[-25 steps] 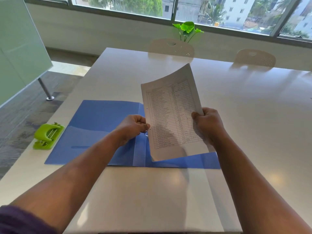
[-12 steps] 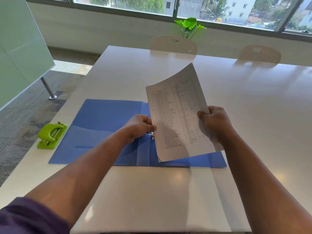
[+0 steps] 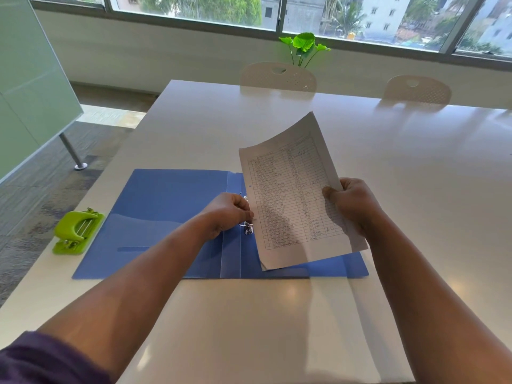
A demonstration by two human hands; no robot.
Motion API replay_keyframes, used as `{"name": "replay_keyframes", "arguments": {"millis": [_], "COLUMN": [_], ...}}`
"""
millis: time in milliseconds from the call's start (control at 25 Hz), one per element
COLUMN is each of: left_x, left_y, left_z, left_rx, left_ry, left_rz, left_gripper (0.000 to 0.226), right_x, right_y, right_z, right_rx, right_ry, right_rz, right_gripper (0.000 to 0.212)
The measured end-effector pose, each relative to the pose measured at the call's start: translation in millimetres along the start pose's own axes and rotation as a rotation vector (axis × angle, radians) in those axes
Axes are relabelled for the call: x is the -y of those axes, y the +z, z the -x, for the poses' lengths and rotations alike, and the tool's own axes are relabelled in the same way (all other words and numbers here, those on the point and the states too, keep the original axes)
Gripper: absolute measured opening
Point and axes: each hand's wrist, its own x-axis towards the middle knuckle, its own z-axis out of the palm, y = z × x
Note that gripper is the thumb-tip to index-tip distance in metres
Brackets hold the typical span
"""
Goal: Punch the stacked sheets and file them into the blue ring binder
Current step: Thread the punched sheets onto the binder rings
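Both hands work over the open blue plastic ring binder, which lies flat on the glossy white table with its covers spread left and right. Curled into a loose fist, the left hand sits at the binder's spine, its fingertips pinching the left edge of the thin stack of white printed sheets right beside the small metal rings. On the other side, the right hand grips the right edge of the same stack, thumb on the printed face and fingers wrapped behind. Carrying a ruled table of text, the sheets are held tilted up off the table, their far corner rising towards the window and their near edge hanging low over the binder's right cover. A lime-green plastic hole punch rests on the table just left of the binder, close to the table's left edge. Two pale perforated chair backs stand at the far side, with a green leafy plant behind them.
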Motion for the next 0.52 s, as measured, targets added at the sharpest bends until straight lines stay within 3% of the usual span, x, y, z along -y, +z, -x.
{"name": "replay_keyframes", "arguments": {"millis": [120, 320, 440, 520], "left_x": [-1.2, 3.0, -2.9, -10.1], "left_y": [1.5, -2.2, -8.5, -12.9], "left_z": [-0.6, -5.4, -17.5, -27.6], "left_rx": [-0.016, -0.104, -0.174, -0.115], "left_ry": [-0.012, 0.085, 0.101, 0.065], "left_rz": [-0.022, -0.230, -0.193, -0.083], "left_gripper": [0.008, 0.051, 0.079, 0.084], "right_x": [-2.0, -9.6, -11.2, -10.6], "right_y": [1.4, 7.8, 9.4, 9.2], "right_z": [0.6, 0.4, -1.7, -2.8], "right_rx": [0.002, 0.007, 0.008, 0.005], "right_ry": [0.011, 0.033, 0.039, 0.037], "right_rz": [-0.024, -0.010, -0.021, -0.023], "right_gripper": [0.018, 0.020, 0.015, 0.014]}}
